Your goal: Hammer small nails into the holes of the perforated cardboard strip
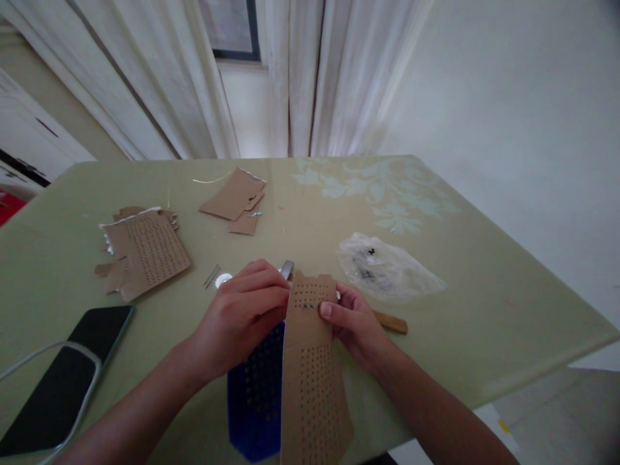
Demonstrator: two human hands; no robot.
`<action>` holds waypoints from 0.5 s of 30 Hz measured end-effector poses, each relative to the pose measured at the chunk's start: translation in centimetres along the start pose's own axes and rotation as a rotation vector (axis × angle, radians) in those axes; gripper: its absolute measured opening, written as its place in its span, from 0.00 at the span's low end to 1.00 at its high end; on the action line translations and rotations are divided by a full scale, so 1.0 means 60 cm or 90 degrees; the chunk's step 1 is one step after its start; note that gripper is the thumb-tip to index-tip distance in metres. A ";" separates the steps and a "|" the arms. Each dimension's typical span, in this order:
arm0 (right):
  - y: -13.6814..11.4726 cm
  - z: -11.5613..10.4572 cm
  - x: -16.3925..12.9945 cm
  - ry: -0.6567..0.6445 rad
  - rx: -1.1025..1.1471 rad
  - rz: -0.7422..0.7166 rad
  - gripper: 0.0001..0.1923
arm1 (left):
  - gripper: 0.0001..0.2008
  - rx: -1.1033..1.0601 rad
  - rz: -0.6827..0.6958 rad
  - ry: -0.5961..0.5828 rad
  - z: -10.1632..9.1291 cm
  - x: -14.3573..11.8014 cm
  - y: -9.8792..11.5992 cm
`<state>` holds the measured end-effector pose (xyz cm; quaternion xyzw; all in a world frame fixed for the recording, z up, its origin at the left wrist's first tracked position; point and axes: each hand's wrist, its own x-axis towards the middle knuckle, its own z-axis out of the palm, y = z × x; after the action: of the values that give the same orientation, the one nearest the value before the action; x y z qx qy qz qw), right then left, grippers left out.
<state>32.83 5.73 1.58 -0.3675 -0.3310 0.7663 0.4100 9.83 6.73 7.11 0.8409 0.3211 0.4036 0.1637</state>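
A long strip of brown cardboard [314, 368], punched with rows of small holes, stands tilted toward me. My right hand [356, 323] grips its right edge, thumb on the front face beside a short row of dark marks or stitches near the top. At the upper left edge is my left hand [249, 310], its fingers bent together and their tips partly hidden behind the cardboard; what they pinch cannot be seen. A dark blue piece with dotted rows [256, 394] lies below my left hand, partly covered by the strip.
A wooden handle [392, 322] and a metal blade-like end [287, 268] show behind my hands. Nearby are a clear plastic bag [387, 268], thin needles [212, 276], a white disc [223, 279], punched cardboard [150, 252], cardboard scraps [232, 194] and a phone [68, 381] with a white cable [94, 352].
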 end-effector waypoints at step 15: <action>-0.003 0.006 0.005 0.013 0.079 -0.018 0.27 | 0.10 0.043 -0.013 -0.079 0.002 -0.009 -0.032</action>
<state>32.51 5.98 1.82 -0.3446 -0.2834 0.7758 0.4461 8.89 7.81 5.70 0.8660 0.3322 0.3382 0.1592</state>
